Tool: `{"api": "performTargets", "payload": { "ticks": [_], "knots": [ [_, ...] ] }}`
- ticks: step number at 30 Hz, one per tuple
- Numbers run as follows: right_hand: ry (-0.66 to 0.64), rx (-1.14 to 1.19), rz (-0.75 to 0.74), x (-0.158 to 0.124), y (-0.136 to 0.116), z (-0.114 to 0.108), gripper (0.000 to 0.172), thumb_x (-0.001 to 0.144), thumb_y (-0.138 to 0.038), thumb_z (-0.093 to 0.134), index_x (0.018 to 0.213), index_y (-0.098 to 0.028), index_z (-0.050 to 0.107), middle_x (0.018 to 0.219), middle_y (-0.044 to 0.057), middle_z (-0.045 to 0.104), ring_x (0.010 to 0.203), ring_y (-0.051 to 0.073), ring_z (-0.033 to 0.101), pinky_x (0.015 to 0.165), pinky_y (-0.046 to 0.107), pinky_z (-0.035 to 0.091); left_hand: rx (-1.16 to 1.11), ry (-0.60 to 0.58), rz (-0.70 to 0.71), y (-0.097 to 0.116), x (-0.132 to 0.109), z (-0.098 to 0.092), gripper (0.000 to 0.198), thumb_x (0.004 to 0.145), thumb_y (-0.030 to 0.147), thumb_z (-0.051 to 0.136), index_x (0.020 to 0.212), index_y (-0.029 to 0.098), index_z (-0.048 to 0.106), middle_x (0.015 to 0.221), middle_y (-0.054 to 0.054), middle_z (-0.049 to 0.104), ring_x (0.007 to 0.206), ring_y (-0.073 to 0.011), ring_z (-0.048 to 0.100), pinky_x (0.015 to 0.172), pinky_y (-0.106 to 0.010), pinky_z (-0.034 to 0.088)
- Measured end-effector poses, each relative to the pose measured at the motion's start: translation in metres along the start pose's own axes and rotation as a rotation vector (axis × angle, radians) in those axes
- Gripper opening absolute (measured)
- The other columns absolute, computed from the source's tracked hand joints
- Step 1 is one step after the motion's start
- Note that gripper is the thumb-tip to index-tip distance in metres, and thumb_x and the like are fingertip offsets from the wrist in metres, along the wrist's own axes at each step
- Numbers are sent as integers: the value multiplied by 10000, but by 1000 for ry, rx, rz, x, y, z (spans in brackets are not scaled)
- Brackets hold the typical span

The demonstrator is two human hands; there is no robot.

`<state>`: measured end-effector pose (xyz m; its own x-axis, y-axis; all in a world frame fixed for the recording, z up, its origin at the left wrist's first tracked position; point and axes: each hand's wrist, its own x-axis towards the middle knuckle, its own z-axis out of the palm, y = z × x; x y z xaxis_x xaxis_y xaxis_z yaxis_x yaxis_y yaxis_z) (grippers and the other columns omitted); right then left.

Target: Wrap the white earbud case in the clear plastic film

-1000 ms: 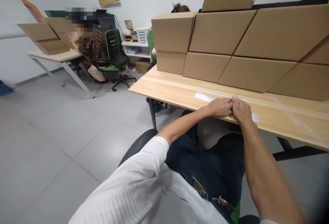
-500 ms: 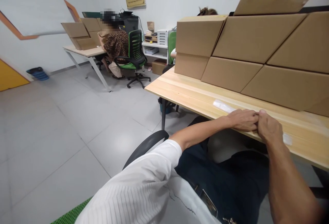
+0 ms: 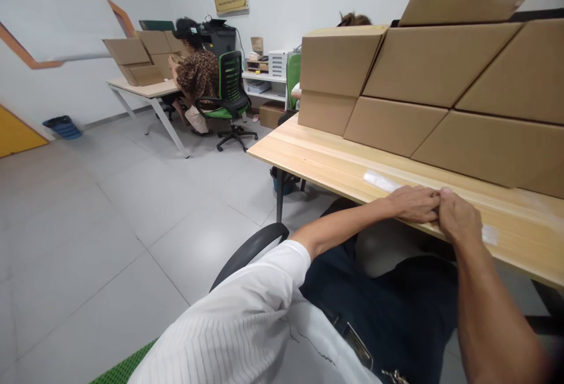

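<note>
Both hands meet at the front edge of the light wooden table (image 3: 308, 152). My left hand (image 3: 414, 203) has its fingers curled, with the knuckles up, and touches my right hand (image 3: 459, 218), which is closed in a fist. Whatever lies between them, if anything, is too small or hidden to name. A clear plastic strip (image 3: 379, 181) lies flat just left of my left hand. Another clear piece (image 3: 490, 235) shows beside my right wrist.
Cardboard boxes (image 3: 405, 120) stand stacked along the table's back, with a taped box (image 3: 467, 5) on top. A person (image 3: 199, 73) sits at another table (image 3: 145, 89) at the far left, by a green chair (image 3: 231, 87). Hair of another person shows behind the boxes.
The view has shifted very slightly. My hands keep the same pose at the table edge. At the far table, the seated person's head and hands have moved a little.
</note>
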<state>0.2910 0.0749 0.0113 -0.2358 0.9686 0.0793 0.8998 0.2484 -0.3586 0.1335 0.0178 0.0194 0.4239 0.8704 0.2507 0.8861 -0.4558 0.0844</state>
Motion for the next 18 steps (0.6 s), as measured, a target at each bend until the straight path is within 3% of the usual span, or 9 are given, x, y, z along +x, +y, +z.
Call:
{"api": "performTargets", "payload": {
  "ticks": [6,11,18],
  "knots": [
    [44,35,-53,-3,-1,0,913,1209,-538,122,1571,-44,800,1573,395,793,1541,514,719,1243,544,518,51,59,34,-4,3,5,458,1267,299,504,1547,76,790,1513,-248,847,1425,-351,815,1259,-497,585],
    [28,39,-38,0,2,1,898,1237,-534,136,1636,-50,779,1624,388,771,1605,494,699,1275,515,493,78,70,4,-3,0,2,471,1266,308,502,1538,71,805,1522,-257,844,1413,-350,812,1282,-509,559],
    [13,-10,-12,1,3,2,965,1219,-580,85,1701,-93,764,1645,371,771,1630,506,703,1268,562,531,120,50,-3,-2,-1,4,455,1276,285,488,1529,158,844,1525,-220,854,1393,-333,821,1245,-494,589]
  ]
}}
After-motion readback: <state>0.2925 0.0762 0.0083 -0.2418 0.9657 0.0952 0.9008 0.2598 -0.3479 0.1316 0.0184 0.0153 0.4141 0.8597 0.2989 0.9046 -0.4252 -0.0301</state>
